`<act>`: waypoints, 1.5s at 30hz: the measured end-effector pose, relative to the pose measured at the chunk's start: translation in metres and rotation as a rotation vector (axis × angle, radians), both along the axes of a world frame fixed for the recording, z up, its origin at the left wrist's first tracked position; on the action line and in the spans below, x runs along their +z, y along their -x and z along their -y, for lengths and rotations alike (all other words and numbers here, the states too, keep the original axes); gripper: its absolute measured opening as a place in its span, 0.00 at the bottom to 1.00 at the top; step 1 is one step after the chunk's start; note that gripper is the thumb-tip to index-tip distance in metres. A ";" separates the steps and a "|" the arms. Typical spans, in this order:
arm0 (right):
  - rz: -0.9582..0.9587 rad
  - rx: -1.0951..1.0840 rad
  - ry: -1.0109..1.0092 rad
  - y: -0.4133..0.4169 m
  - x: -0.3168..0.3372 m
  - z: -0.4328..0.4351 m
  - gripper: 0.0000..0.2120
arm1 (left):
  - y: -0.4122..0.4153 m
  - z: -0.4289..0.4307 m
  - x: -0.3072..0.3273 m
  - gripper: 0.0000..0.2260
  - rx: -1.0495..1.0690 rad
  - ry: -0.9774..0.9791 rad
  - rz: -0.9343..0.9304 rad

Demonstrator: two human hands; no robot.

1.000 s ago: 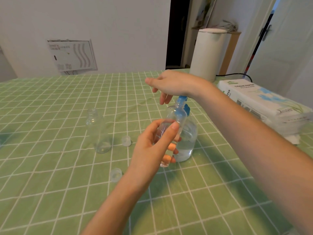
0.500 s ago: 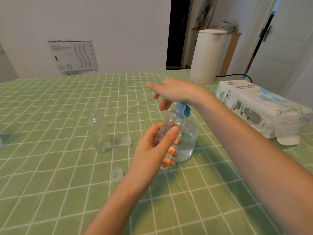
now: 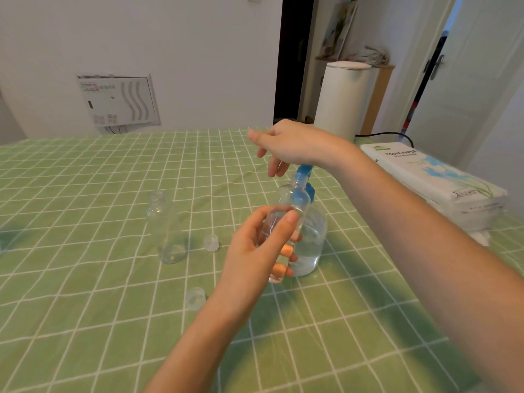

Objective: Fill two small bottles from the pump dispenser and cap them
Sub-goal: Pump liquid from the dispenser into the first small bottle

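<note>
My left hand (image 3: 256,248) grips a small clear bottle (image 3: 286,205), holding it tilted with its open neck up against the blue spout of the pump dispenser (image 3: 310,236). The dispenser is a round clear bottle partly full of clear liquid, standing just behind the small bottle. My right hand (image 3: 289,144) rests over the blue pump head, fingers loosely spread and hanging down; the pump head is mostly hidden under the wrist. A second small clear bottle (image 3: 167,231) stands uncapped to the left. Two clear caps (image 3: 211,243) (image 3: 195,298) lie on the cloth.
A green checked tablecloth (image 3: 85,293) covers the table. A white pack of tissue paper (image 3: 433,180) lies at the right edge. A white cylindrical appliance (image 3: 341,100) with a black cable stands at the far right corner.
My right hand has risen slightly above the pump head after pressing lower half a second ago. The left hand keeps the small bottle at the spout.
</note>
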State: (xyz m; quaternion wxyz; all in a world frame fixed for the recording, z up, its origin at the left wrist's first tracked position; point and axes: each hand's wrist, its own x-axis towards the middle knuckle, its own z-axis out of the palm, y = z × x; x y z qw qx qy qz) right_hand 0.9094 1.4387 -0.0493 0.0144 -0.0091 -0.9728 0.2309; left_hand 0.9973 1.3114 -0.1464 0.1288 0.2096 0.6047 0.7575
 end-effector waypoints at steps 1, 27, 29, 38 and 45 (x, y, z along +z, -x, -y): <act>0.015 -0.002 -0.002 0.000 -0.002 0.001 0.25 | 0.000 0.000 0.000 0.17 0.000 -0.003 0.001; 0.157 -0.042 0.061 0.000 -0.016 0.001 0.28 | -0.001 0.001 -0.005 0.22 0.021 0.036 0.005; 0.146 -0.035 0.056 0.001 -0.010 0.000 0.28 | 0.000 0.000 -0.003 0.20 0.019 0.020 -0.001; 0.191 -0.019 0.021 0.002 -0.009 0.004 0.28 | 0.000 -0.001 -0.002 0.21 0.018 0.003 0.011; 0.202 -0.029 0.062 0.001 -0.020 0.002 0.29 | -0.002 0.000 -0.007 0.21 0.021 0.038 0.019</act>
